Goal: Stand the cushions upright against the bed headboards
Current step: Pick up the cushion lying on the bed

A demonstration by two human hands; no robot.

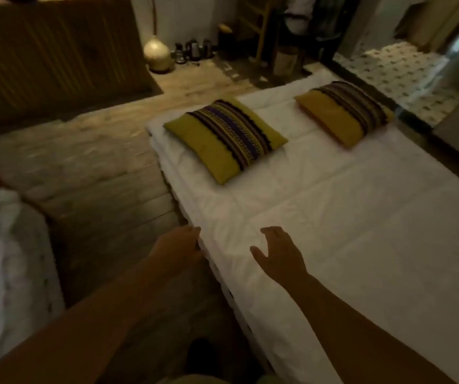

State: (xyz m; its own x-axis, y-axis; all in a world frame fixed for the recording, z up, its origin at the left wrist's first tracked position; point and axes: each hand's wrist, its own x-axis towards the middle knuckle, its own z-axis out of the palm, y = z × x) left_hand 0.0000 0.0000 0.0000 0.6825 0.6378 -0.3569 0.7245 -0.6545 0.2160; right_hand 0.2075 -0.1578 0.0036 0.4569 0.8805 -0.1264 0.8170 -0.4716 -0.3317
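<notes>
Two mustard cushions with a dark striped band lie flat on a white bed [347,217]. The nearer cushion [227,138] rests by the bed's left edge, the other cushion [343,113] lies further right near the far end. No headboard shows on this bed. My left hand [179,246] hangs at the bed's left edge, fingers curled, touching the edge of the cover. My right hand [279,253] hovers over the white cover with fingers spread, holding nothing. Both hands are well short of the cushions.
A second bed with white bedding [6,259] sits at the left across a strip of wooden floor [92,173]. A dark slatted wooden panel [53,51] stands at the back left. A round lamp [156,52], kettles [195,49] and a tiled doorway [400,70] lie beyond.
</notes>
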